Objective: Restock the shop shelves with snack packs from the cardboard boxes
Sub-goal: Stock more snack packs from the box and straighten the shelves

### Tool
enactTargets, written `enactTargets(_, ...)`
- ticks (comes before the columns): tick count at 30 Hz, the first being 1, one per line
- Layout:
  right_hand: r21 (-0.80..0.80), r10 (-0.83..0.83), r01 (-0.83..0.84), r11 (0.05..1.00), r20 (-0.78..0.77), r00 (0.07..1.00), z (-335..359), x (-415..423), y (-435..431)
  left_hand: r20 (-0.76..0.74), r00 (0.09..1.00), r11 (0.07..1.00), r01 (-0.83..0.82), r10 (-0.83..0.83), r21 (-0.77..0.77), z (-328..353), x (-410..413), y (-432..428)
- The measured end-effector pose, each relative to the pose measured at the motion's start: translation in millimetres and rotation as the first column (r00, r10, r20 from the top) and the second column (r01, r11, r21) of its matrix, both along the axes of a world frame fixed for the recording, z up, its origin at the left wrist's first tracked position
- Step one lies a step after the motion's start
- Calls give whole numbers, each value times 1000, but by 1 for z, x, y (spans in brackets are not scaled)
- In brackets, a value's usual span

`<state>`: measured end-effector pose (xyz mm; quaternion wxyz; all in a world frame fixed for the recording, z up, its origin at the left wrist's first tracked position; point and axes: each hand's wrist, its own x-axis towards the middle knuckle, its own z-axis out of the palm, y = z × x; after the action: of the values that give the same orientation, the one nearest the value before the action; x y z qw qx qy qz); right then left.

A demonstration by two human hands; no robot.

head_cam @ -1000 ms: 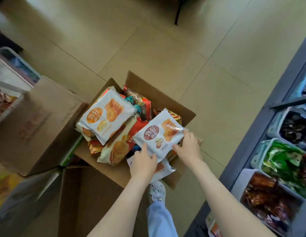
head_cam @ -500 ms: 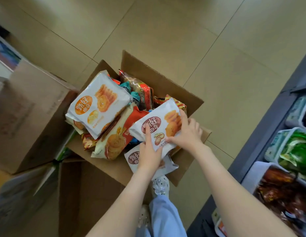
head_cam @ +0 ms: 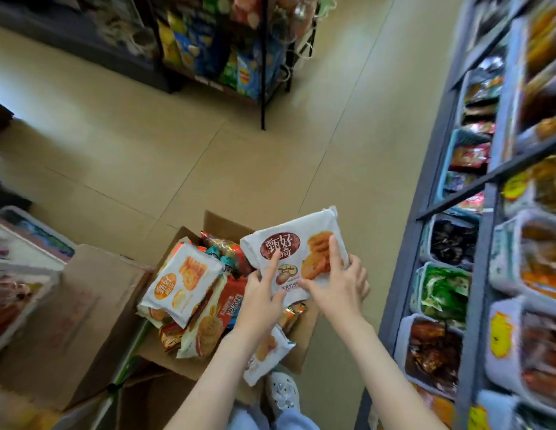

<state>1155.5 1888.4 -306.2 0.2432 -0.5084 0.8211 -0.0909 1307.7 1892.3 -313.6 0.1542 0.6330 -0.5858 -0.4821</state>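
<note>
— Where is the snack pack?

— The white cookie pack (head_cam: 293, 255) sits in the lower middle of the frame, held in the air above the open cardboard box (head_cam: 214, 308), just left of the shop shelves (head_cam: 484, 243).

— How do the fingers hold it?

— Both hands pinch its lower edge. The left hand (head_cam: 261, 301) grips the lower left part, its forefinger stretched up over the dark red label. The right hand (head_cam: 338, 288) grips the lower right part, forefinger laid up across the printed cookies, thumb on the front near the bottom, the other fingers curled behind the right edge.

— Which way does it point?

— Printed face toward the camera, text upright. It is nearly square; the top edge tilts, rising toward the upper right, where the sealed seam shows.

— And around it?

— Under it the box is full of other packs: a white-and-orange cookie pack (head_cam: 185, 280) at the left, red ones beneath. A second, closed box (head_cam: 75, 318) stands at the lower left. Shelf tubs with dark, green and brown wrapped snacks run down the right side. A rack of crisp bags (head_cam: 227, 48) stands at the top, across the tiled floor (head_cam: 146, 144).
</note>
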Motion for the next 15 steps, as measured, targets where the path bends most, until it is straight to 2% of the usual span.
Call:
enactTargets(6, -303, -239, 195, 933, -116, 964, 147, -37, 5, -202, 963, 957, 123, -179, -261, 130, -43, -36)
enactTargets(9, -503, -368, 236, 831, -179, 913, 218, -58, 18, -289, 907, 900, 176, -306, -399, 196, -70, -41)
enactTargets(12, -642, -474, 245, 726, -209, 855, 279, -79, 38, -320, 855, 808, 176, -409, -563, 253, -100, -39)
enactTargets(15, -740, -573, 249, 625, -218, 790, 329, -100, 62, -352, 801, 741, 162, -484, -652, 302, -135, -29)
